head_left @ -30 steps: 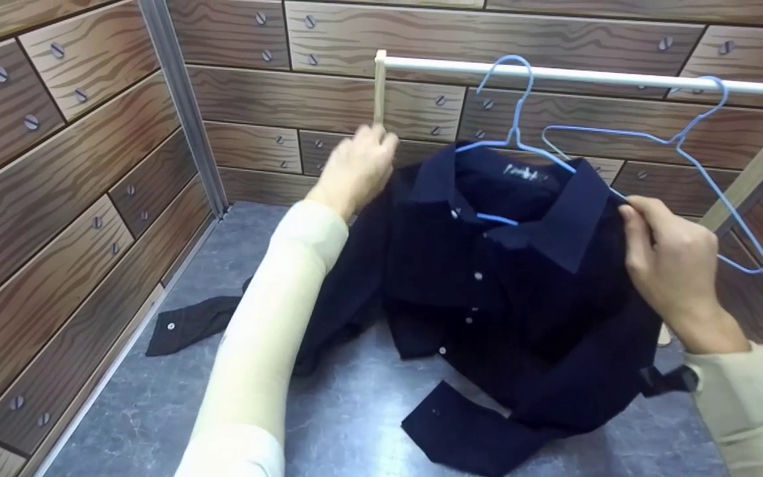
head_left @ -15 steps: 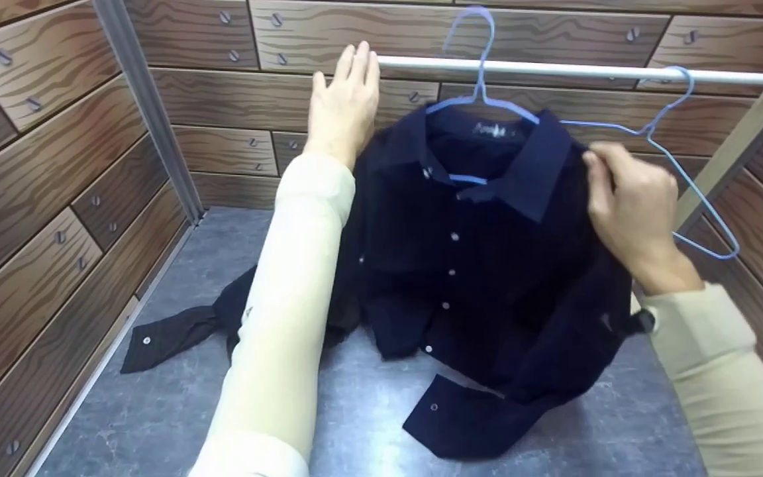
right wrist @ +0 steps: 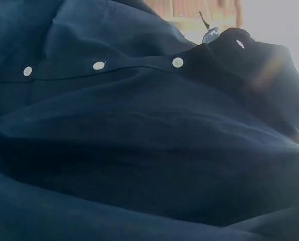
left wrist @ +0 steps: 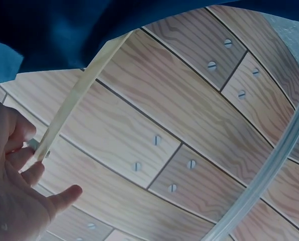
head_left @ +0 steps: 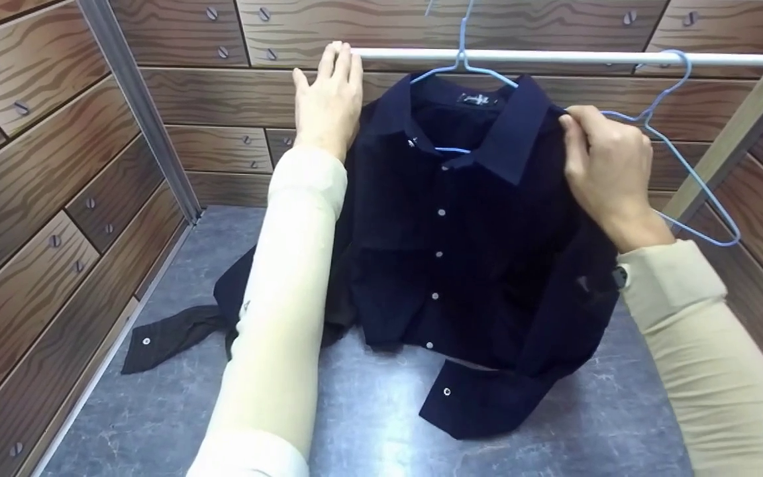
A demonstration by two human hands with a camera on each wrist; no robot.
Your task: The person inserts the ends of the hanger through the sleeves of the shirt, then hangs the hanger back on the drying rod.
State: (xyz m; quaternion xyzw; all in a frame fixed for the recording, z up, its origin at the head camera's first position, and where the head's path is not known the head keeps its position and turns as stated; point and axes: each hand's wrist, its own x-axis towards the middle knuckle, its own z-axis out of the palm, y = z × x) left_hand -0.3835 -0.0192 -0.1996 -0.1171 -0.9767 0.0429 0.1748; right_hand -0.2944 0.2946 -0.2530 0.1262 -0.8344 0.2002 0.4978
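A dark navy button-up shirt (head_left: 395, 218) hangs on a blue hanger (head_left: 463, 50), whose hook rises past the top of the head view. My right hand (head_left: 610, 169) pinches the shirt at its shoulder, by the collar. With fingers extended, my left hand (head_left: 330, 99) is at the left end of the white rail (head_left: 408, 55), over the top of its post. The left wrist view shows those fingers (left wrist: 64, 198) around the top of the wooden post (left wrist: 71, 98). Shirt cloth with white buttons (right wrist: 98, 66) fills most of the right wrist view, leaving the right fingers nearly out of sight.
A second blue hanger (head_left: 693, 175) hangs bare on the rail's right part, near the wooden right post (head_left: 732, 139). One shirt sleeve (head_left: 173, 336) trails on the grey tabletop (head_left: 368, 411) at left. Wood-patterned walls (head_left: 216, 99) enclose the table.
My right hand has lifted the shirt and its hanger, bringing the hook above the rail. My left hand has moved up to the rail's end, its fingers straightening. The view has shifted.
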